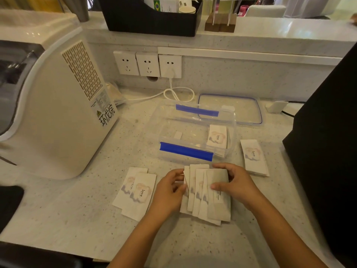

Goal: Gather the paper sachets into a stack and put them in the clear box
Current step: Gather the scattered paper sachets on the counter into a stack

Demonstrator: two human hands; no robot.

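A fanned bunch of white paper sachets (204, 194) lies on the counter in front of me, the top one face down. My left hand (170, 192) grips the bunch's left edge, and my right hand (235, 182) holds its right side with the thumb on top. Two overlapping sachets (138, 192) printed "love" rest to the left. A small pile of sachets (254, 157) sits to the right. The clear box (195, 132) with blue clips stands open just beyond my hands, with a stack of sachets (217, 137) in its right end.
The box's clear lid (230, 107) lies behind it. A large cream machine (58, 105) fills the left. A black object (326, 144) rises at the right. Wall sockets (147, 63) and a looped white cable (177, 93) are at the back.
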